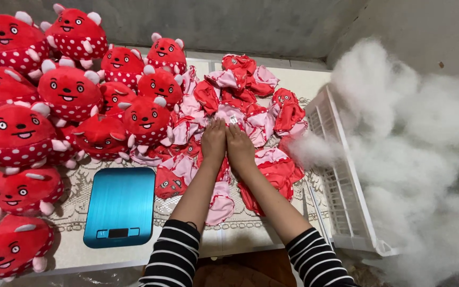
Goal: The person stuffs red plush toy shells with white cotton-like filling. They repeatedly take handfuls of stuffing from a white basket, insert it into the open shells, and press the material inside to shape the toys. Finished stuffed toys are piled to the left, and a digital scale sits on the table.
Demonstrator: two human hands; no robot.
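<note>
Two hands lie side by side, palms down and fingers together, pressed flat on a heap of unstuffed toy skins (240, 106), the left hand (213, 142) touching the right hand (239, 146) along the thumbs; neither is pinching or gripping anything that can be seen. Both forearms reach out from black-and-white striped sleeves (173, 258). The heap of limp red and pink fabric with white dots spreads across the middle of the tabletop (229, 239), from just in front of the sleeves up to its far edge, over a pale lace-patterned cover. Left of the skins, just beside them, a flat blue kitchen scale (119, 206) rests near the front edge. Farther left and behind it, many stuffed red plush toys (70, 93) with round eyes, smiling mouths and pink-white ears are piled together, filling the left side of the view. On the right, a white slatted plastic basket (341, 196) stands against the tabletop's edge, and a large cloud of loose white stuffing fibre (415, 149) billows over and beyond it. A grey wall (213, 24) stands behind everything.
</note>
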